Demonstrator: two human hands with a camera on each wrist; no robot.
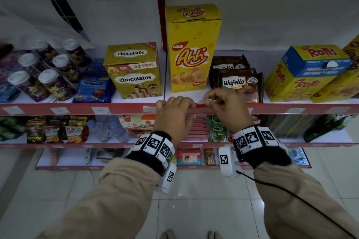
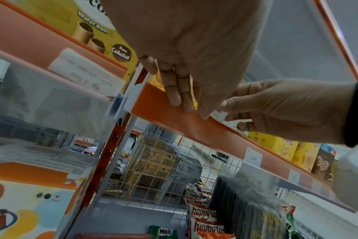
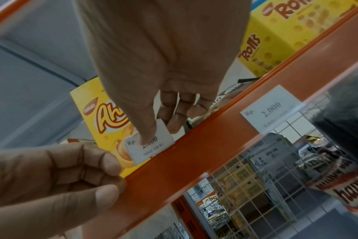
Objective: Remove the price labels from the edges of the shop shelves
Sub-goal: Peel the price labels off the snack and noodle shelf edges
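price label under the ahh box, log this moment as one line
right hand: pinches price label, lifted above strip | left hand: holds shelf edge strip | other labels in strip

"Rp. 2.000" on price label, "Ahh" on yellow box, "chocolatos" on gold box, "Wafello" on brown pack

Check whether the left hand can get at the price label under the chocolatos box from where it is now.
Probably yes. The left hand grips the shelf edge just right of that label, holding nothing loose, and nothing covers the label's front.
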